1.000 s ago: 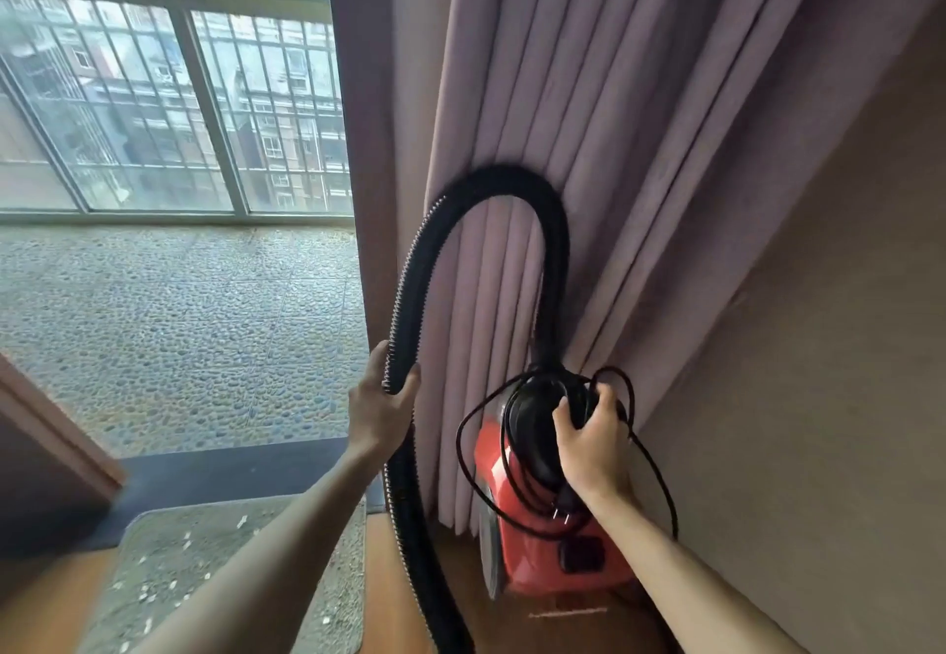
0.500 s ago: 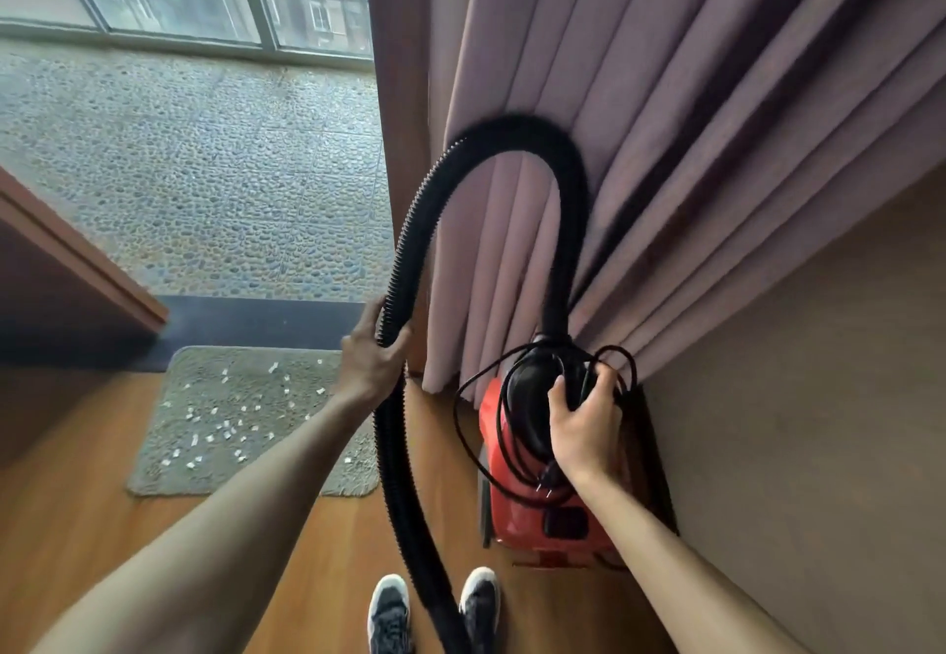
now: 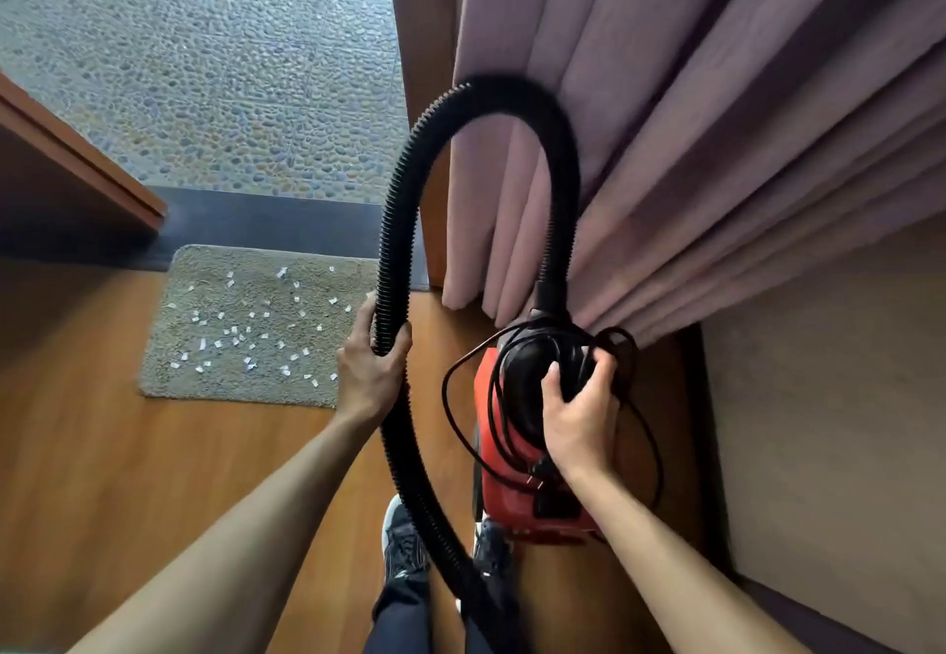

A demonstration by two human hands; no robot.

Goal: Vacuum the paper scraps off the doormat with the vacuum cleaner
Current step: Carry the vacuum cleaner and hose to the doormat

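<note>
Dozens of white paper scraps (image 3: pixel 235 341) fleck the shaggy rectangular doormat (image 3: pixel 215 264).

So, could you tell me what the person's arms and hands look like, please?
The left arm and right arm are bare, with no sleeves in view. The left hand and right hand wear no gloves; no watch, bracelet or ring is visible.

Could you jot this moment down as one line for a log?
left hand: grips hose | right hand: grips vacuum cleaner handle | cord: coiled on vacuum cleaner | paper scraps: on doormat | vacuuming: not begun
</note>
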